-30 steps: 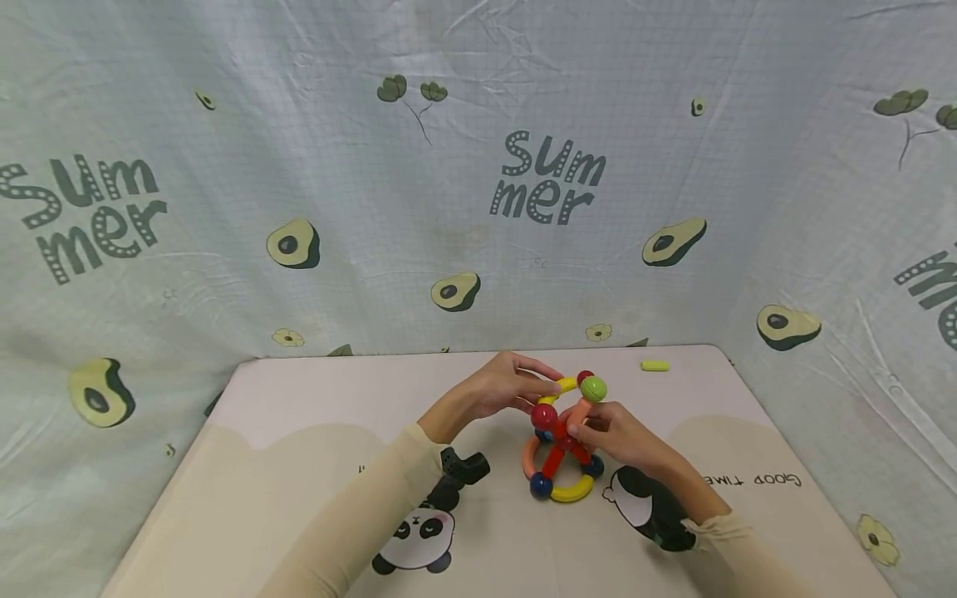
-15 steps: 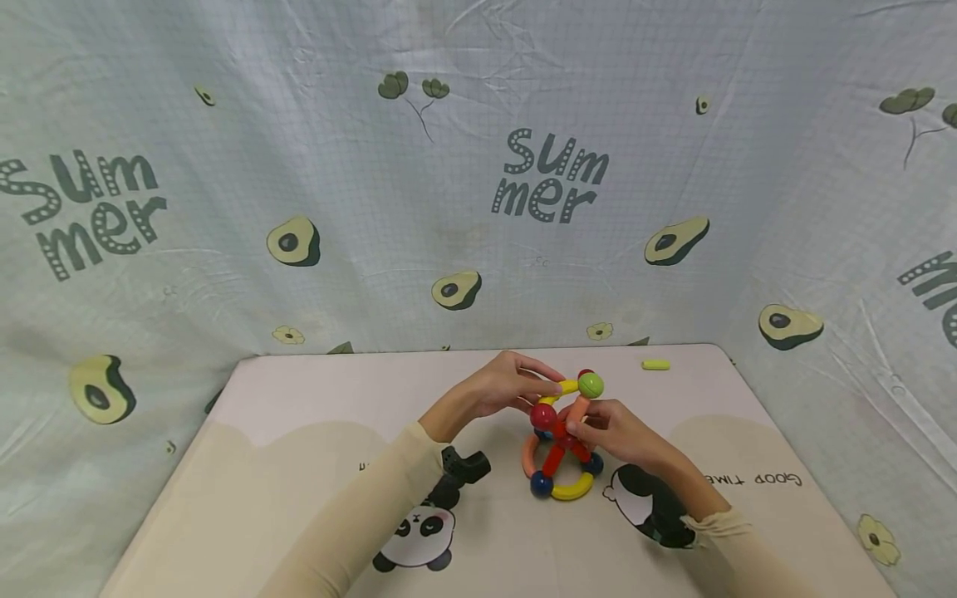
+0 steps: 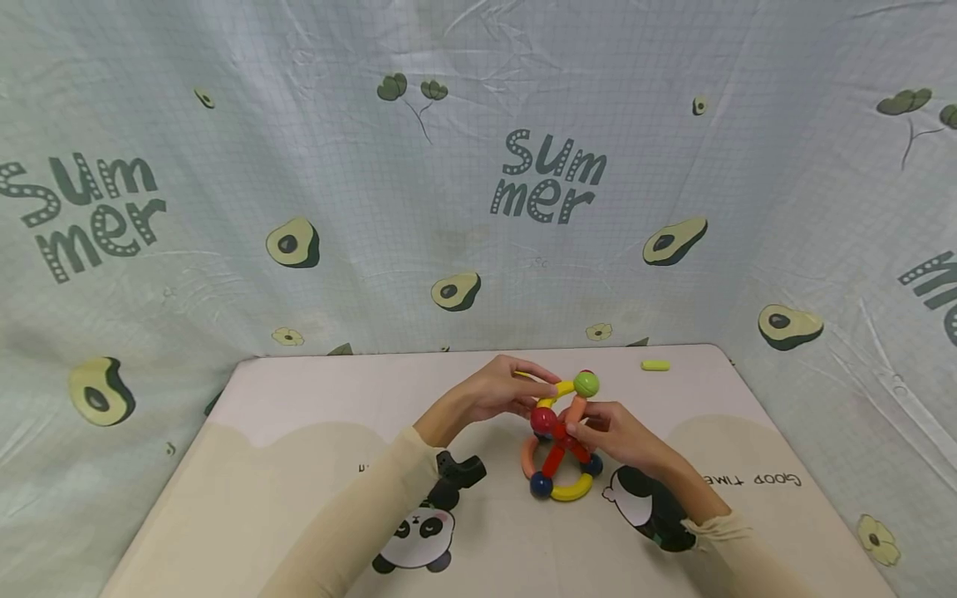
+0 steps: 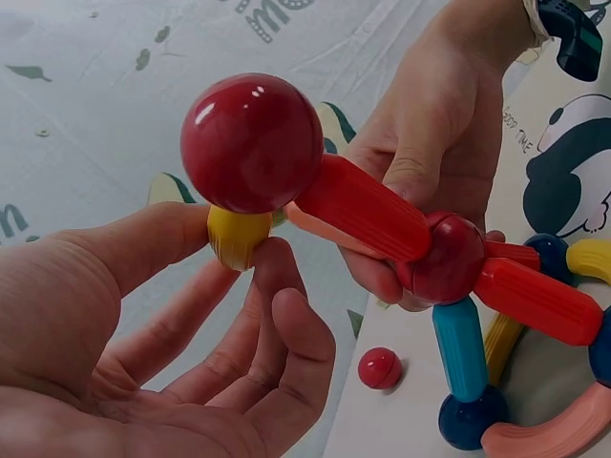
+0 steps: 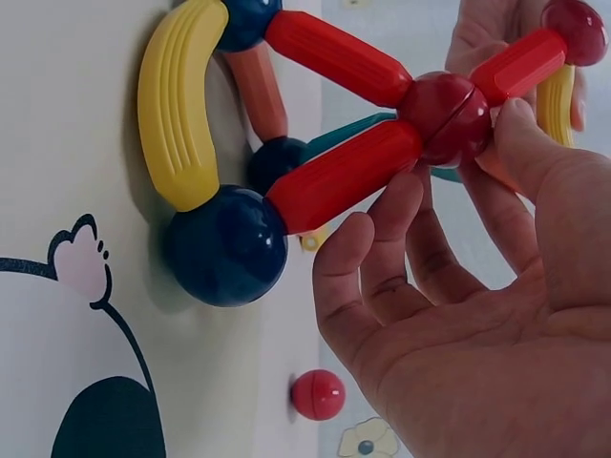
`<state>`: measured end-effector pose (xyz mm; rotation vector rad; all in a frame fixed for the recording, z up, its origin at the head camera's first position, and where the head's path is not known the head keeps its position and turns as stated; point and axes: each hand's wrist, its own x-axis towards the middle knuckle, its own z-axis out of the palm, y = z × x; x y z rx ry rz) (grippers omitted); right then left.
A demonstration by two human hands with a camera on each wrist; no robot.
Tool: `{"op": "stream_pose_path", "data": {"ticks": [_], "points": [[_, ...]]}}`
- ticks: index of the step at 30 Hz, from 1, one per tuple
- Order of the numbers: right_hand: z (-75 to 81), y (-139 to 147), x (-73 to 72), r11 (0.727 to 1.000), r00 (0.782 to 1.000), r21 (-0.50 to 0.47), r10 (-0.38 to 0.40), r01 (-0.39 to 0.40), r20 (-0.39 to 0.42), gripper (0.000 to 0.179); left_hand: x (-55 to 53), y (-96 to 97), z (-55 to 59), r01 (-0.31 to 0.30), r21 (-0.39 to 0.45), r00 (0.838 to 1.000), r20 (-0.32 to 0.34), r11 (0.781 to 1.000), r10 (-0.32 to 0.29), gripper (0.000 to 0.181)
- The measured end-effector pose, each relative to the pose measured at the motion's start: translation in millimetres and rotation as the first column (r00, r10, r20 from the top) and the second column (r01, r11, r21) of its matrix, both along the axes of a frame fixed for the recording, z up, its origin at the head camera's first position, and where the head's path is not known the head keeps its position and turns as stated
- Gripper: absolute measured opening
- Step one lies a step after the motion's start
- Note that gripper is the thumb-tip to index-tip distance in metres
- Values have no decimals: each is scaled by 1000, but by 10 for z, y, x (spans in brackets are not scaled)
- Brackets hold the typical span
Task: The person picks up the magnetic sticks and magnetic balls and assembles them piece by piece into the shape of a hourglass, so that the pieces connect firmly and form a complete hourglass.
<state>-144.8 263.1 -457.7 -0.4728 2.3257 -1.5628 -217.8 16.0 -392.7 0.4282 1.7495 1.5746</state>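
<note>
A construction of magnetic rods and balls stands on the mat, its base ring of curved rods joined by navy balls (image 3: 542, 485). Red rods (image 5: 346, 179) and a teal rod (image 4: 460, 349) slope up from it to a central red ball (image 5: 444, 119). My right hand (image 3: 620, 432) pinches the salmon rod (image 3: 576, 409) beside that ball; a green ball (image 3: 586, 384) tops this rod. My left hand (image 3: 497, 390) pinches a curved yellow rod (image 4: 237, 237) between thumb and fingers, under the upper red ball (image 4: 253, 143). The yellow rod's far end is near the green ball; contact is unclear.
A loose red ball (image 4: 380, 368) lies on the mat behind the construction. Farther back lies a lime-yellow rod (image 3: 655, 365). Printed pandas mark the mat (image 3: 299, 498), and a patterned curtain (image 3: 359, 183) hangs behind and at both sides.
The green ball and salmon rod have tilted slightly left, covering more of the red ball behind. My left hand has shifted a little left and down with the yellow rod.
</note>
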Motion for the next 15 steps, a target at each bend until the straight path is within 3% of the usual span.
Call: {"op": "stream_pose_path", "data": {"ticks": [5, 15], "points": [[-52, 2, 21, 1000, 1000, -2, 14, -14, -21, 31, 40, -70, -48, 6, 27, 1000, 27, 1000, -7, 33], [-137, 32, 61, 1000, 997, 12, 15, -14, -76, 25, 164, -186, -204, -69, 122, 993, 99, 990, 57, 35]]}}
